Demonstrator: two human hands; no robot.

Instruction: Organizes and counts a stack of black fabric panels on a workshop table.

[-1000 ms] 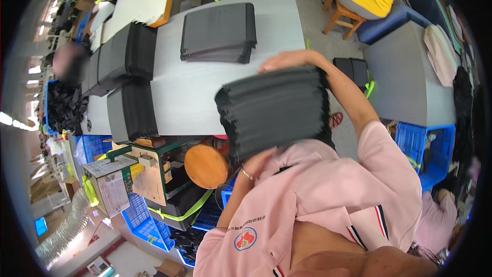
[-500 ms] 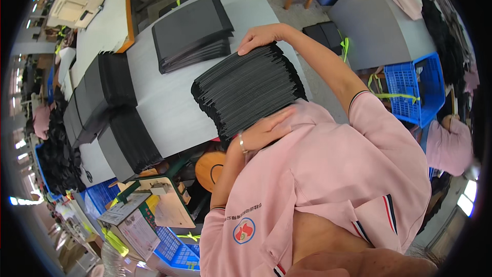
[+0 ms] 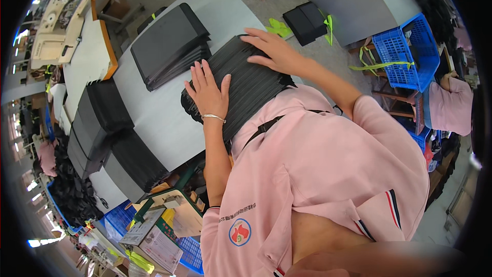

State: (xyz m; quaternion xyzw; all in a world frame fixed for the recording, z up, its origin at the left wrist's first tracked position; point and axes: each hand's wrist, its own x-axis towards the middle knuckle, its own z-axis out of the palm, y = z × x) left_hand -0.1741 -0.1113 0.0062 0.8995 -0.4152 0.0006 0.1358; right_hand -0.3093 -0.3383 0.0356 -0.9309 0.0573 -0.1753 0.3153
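A thick stack of black flat pieces (image 3: 241,84) stands on edge against my body at the near side of the grey-white table. My left hand (image 3: 209,92), with a bracelet at the wrist, lies spread on the left part of its top edges. Over the far right end of the stack rests my right hand (image 3: 274,54), fingers apart and slightly bent. Neither hand is closed around a piece. Just beyond, a neat pile of similar black pieces (image 3: 166,36) lies flat, its lower layers fanned out.
More black stacks (image 3: 136,161) line the left end of the table (image 3: 154,118). A sewing machine (image 3: 54,25) stands at the far left. Right of me are a blue crate (image 3: 405,56) with yellow-green straps and a black bundle (image 3: 306,23) on the floor. Papers and a carton (image 3: 154,241) sit near left.
My left hand has moved from the stack's near side up onto its top edges. My right hand has shifted from the far corner onto the top. The view has shifted slightly.
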